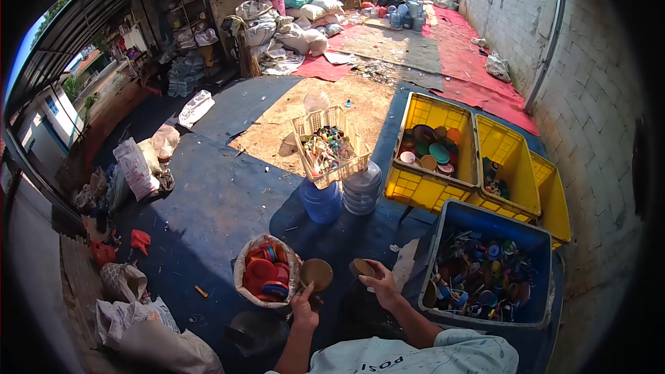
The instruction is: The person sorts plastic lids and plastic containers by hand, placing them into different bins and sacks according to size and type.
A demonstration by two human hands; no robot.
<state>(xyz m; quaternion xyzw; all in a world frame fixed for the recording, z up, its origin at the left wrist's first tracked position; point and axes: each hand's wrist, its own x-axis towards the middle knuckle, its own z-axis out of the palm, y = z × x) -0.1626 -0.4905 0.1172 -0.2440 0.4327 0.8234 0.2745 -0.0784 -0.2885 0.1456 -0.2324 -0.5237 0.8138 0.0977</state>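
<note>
Block wall [582,76]: pale, down the frame's right side
Floor [263,131]: blue sheeting [208,180] mid-frame, red matting [478,107] upper right
Roof [76,31]: dark, ribbed, upper left
Sunlight: strong before me, shadow [159,256] lower left

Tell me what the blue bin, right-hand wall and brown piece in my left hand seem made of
Blue bin: likely plastic, faint sheen, moulded rim. Wall: probably concrete block, matte, joint lines showing. Brown piece: perhaps plastic, dull, neatly round; detail unclear.

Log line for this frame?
left hand: holds tan round lid | right hand: holds tan cap | sack: beside left hand, red lids inside
</note>
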